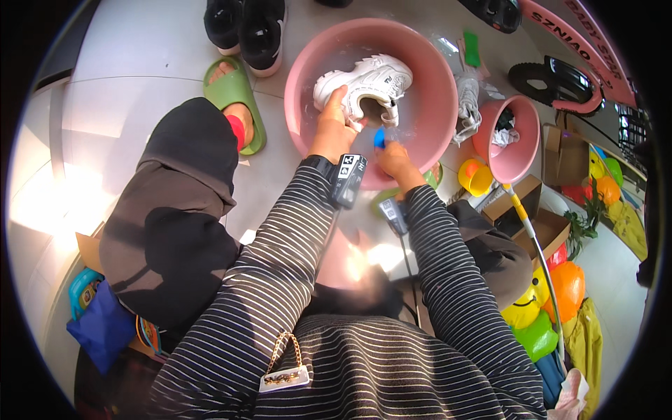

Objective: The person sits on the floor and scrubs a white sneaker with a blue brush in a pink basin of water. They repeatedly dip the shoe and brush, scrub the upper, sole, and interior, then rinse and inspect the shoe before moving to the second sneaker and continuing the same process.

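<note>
A white sneaker is tilted on its side over the water in a pink plastic basin. My left hand grips the sneaker near its heel and collar, thumb along the side. In my right hand is a blue-ended tool, close below the shoe opening. Most of that tool is hidden by the fingers, so its kind is unclear. A second white shoe with laces lies on the floor just right of the basin.
A smaller pink bucket holding cloth stands at right beside a yellow cup. Black sneakers are at upper left. A pink balance bike, open cardboard boxes and a metal pole lie along the right.
</note>
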A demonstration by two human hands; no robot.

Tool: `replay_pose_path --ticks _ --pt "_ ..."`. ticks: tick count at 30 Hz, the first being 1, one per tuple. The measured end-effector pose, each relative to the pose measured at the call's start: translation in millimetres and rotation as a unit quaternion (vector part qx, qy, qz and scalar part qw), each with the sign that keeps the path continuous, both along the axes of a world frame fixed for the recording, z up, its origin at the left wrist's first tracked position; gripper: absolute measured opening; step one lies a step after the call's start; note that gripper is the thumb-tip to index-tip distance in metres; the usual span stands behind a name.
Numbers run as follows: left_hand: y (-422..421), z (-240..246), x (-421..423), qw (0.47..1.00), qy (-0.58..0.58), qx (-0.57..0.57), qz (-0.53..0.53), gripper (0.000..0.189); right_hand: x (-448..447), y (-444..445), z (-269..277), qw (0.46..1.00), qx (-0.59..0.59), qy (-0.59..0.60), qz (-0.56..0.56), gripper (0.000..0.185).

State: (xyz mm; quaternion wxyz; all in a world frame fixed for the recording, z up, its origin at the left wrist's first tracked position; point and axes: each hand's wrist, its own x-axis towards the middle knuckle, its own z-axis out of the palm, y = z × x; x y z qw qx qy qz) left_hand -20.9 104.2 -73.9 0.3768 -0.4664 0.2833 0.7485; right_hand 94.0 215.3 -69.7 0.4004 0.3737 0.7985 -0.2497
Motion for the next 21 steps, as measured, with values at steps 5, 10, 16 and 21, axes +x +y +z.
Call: replay_pose_path --ticks 5,10,16,21 --pt "1.3 10.1 -10.2 0.999 0.007 -0.047 0.012 0.046 16.5 1.2 28.0 0.949 0.106 0.174 -0.242 0.039" --pt "18.0 11.1 -3.7 0.992 0.019 -0.110 0.054 0.045 5.7 -18.8 68.7 0.878 0.126 0.454 -0.080 0.044" --pt "24.6 11.8 -4.1 0.990 0.014 -0.117 0.083 0.037 -26.2 -12.7 71.8 0.858 0.224 0.462 0.024 0.043" --pt "21.9 21.3 -1.0 0.989 0.025 -0.099 0.103 0.031 -16.4 -7.7 81.4 0.887 0.134 0.438 0.065 0.038"
